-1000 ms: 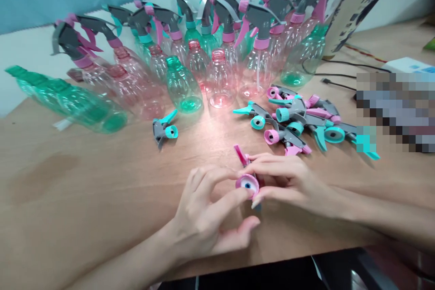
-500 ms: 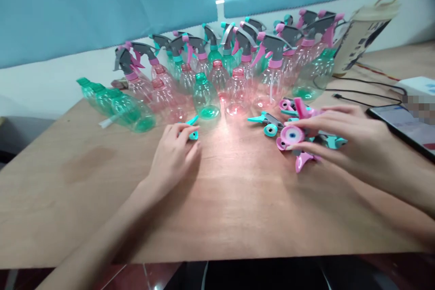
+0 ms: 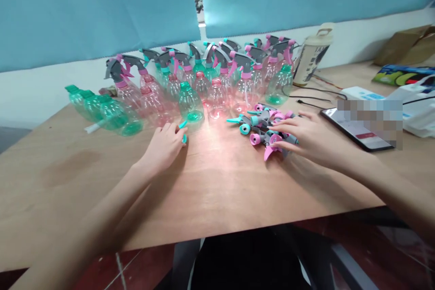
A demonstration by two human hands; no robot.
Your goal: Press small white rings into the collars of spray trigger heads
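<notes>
On the left of the table, my left hand is closed around a teal-and-grey spray head. Most of that part is hidden behind my fingers. At the right, my right hand reaches over a heap of loose trigger spray heads with its fingers apart, touching the heap. A pink spray head lies at the front of this heap, and a teal spray head pokes out on its left. Behind my hands stand a capless green bottle and a capless pink bottle.
Several bottles with spray heads fitted, including a pink one, fill the back. Green bottles lean together at the left. To the right are a phone, black cables, a cream tumbler and a cardboard box.
My right hand has lowered the pink spray head onto the heap and its fingers have spread. My left hand keeps its teal spray head. The view has swung to the right.
</notes>
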